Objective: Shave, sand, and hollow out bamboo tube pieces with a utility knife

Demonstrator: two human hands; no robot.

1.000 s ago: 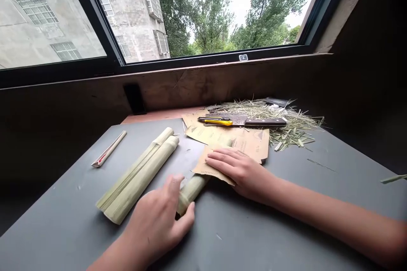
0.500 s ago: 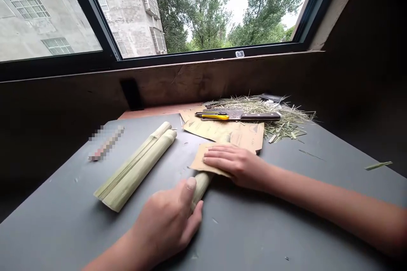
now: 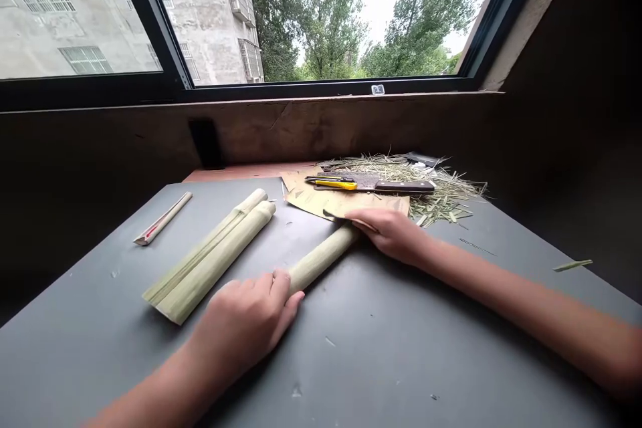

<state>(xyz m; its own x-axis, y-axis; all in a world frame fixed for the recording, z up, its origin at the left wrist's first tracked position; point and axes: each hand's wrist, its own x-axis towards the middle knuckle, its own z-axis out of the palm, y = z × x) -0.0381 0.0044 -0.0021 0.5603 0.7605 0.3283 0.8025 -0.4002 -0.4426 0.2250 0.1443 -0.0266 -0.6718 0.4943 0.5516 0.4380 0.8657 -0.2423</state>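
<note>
My left hand (image 3: 253, 311) is wrapped round the near end of a pale green bamboo piece (image 3: 324, 257), which slants away over the grey table (image 3: 361, 361). At the piece's far end, my right hand (image 3: 386, 231) grips a folded brown sheet (image 3: 365, 225), pressed against the bamboo. Left of my hands, two split bamboo pieces (image 3: 215, 257) lie side by side. Behind my right hand are flat brown paper sheets (image 3: 313, 202).
A cleaver (image 3: 401, 186) and a yellow cutter (image 3: 336, 183) lie on the paper. Thin shavings (image 3: 446, 197) are heaped at the back right. A short marked stick (image 3: 163, 219) lies at the left, a green sliver (image 3: 572, 265) at the right. A window is behind.
My right hand and the folded sheet have moved away from me to the bamboo's far end, uncovering its middle. My left hand has shifted slightly left, its fingers now over the bamboo.
</note>
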